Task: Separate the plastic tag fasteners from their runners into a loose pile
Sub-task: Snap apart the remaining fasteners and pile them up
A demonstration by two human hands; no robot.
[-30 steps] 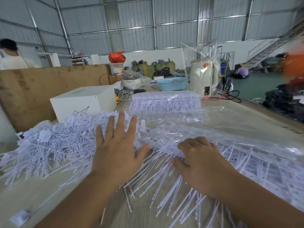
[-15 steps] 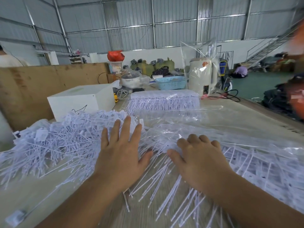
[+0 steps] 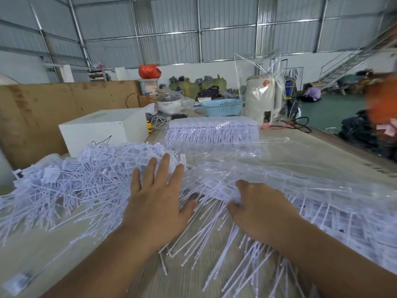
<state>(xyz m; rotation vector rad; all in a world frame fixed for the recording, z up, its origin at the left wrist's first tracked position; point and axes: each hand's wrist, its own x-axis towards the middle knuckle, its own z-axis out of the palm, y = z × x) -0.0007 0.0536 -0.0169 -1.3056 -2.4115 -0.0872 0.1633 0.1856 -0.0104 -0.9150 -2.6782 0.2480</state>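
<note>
A big loose pile of white plastic tag fasteners (image 3: pixel 81 181) covers the table's left half. My left hand (image 3: pixel 159 196) lies flat with straight, spread fingers on the pile's right edge. To its right, rows of fasteners still on their runners (image 3: pixel 335 211) lie partly under clear plastic film. My right hand (image 3: pixel 260 211) has its fingers curled over and its thumb under the left end of that bunch, gripping it. Long white stems (image 3: pixel 217 239) fan out toward me between and below both hands.
A wrapped bundle of fasteners (image 3: pixel 214 131) lies further back, with a white box (image 3: pixel 103 132) to its left and a brown board (image 3: pixel 43 108) behind. A blue basket (image 3: pixel 222 107), a white kettle (image 3: pixel 262 97) in plastic and cables stand at the far end.
My left hand has slid forward over the loose pile. My right hand has gone from resting on the runner bunch to curling around its left end.
</note>
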